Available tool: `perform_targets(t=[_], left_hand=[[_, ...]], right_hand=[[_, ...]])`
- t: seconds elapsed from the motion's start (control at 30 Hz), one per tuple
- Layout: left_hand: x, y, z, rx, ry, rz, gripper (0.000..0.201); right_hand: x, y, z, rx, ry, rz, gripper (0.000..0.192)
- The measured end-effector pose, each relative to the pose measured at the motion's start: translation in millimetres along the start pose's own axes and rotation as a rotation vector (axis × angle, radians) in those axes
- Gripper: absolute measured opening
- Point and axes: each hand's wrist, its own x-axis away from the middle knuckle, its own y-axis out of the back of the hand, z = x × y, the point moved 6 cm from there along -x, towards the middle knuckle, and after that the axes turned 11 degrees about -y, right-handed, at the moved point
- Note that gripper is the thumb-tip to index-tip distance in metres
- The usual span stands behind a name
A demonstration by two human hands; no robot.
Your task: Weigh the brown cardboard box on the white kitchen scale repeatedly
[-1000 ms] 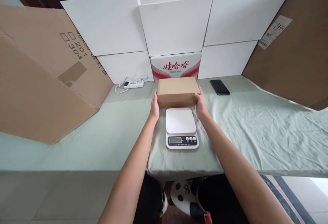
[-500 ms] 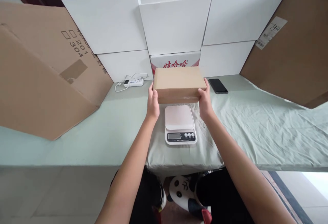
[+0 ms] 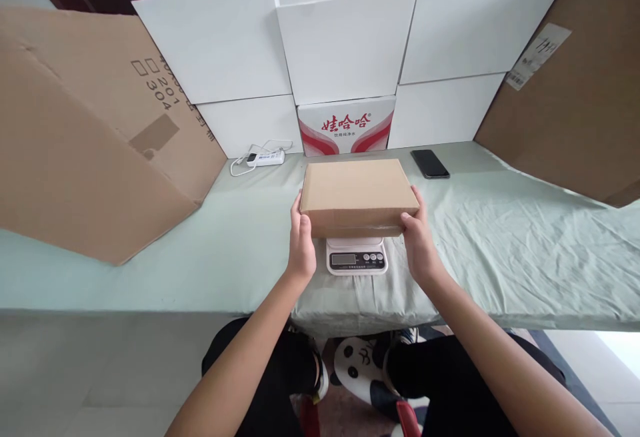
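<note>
A brown cardboard box point(image 3: 357, 187) is gripped at its two ends between my hands. My left hand point(image 3: 303, 240) presses its left end, thumb on the near side. On the right end my right hand point(image 3: 419, 234) does the same. Beneath the box sits a white kitchen scale point(image 3: 357, 260); its weighing plate is mostly hidden by the box, while the display and buttons show in front. I cannot tell whether the box touches the plate.
A black phone point(image 3: 430, 164) lies behind to the right. A white power strip point(image 3: 266, 158) with a cable lies behind to the left. White boxes point(image 3: 347, 50) and a printed carton point(image 3: 345, 127) stand along the back. Large cardboard sheets point(image 3: 100, 177) flank the green cloth point(image 3: 200, 277).
Both hands have brought the cardboard box nearer to me, over the scale, so it now covers most of the plate. The printed carton behind shows more fully.
</note>
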Motion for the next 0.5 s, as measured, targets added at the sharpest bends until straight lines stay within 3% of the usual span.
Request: perform_targets(t=[0.17,0.5], left_hand=[[7.8,1.1,-7.6,-0.016,0.002,-0.021,0.085],[11.6,-3.0,-1.1,-0.013,0.052,-0.007,0.086]], right_hand=[[5.1,4.7,0.2,0.044,0.018,0.010,0.084],[-4.9,16.0,-10.7,0.079,0.034,-0.002,0.081]])
